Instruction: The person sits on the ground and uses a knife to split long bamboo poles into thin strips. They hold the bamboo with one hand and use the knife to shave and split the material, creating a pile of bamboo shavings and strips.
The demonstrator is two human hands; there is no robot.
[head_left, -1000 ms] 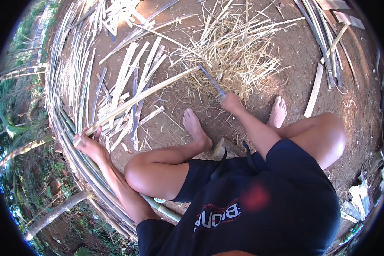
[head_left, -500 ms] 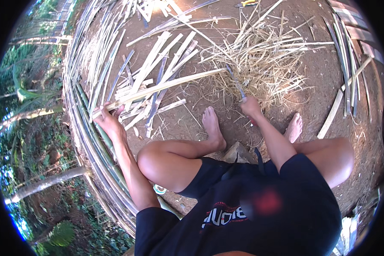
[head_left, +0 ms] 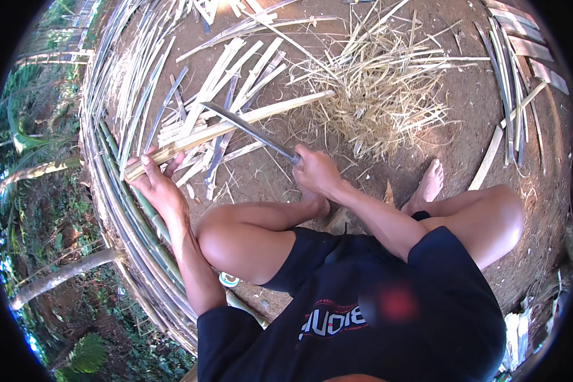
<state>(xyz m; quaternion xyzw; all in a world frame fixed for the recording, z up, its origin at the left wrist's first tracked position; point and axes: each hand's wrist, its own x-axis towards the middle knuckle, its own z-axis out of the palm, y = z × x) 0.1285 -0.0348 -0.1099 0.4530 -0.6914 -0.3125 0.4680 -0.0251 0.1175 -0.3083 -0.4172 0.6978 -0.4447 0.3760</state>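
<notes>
At the left, my left hand (head_left: 160, 184) is closed round the near end of a long pale bamboo strip (head_left: 274, 112), which slants up to the right over the ground. A long-bladed knife (head_left: 251, 129) is gripped by its handle in my right hand (head_left: 318, 170), in front of my left foot. Its dark blade points up and left and crosses the bamboo strip; I cannot tell whether the two touch. Below the strip lie several split bamboo pieces (head_left: 218, 70).
A heap of thin bamboo shavings (head_left: 382, 95) lies ahead on the dirt. Long bamboo poles (head_left: 134, 232) border the left side, with plants beyond. More strips (head_left: 507, 95) lie at the far right. My right foot (head_left: 426, 183) rests on the ground, knees bent.
My right hand has swung the knife left from beside the shavings, so the blade now crosses the bamboo strip. The left hand keeps its hold; the whole view has shifted slightly.
</notes>
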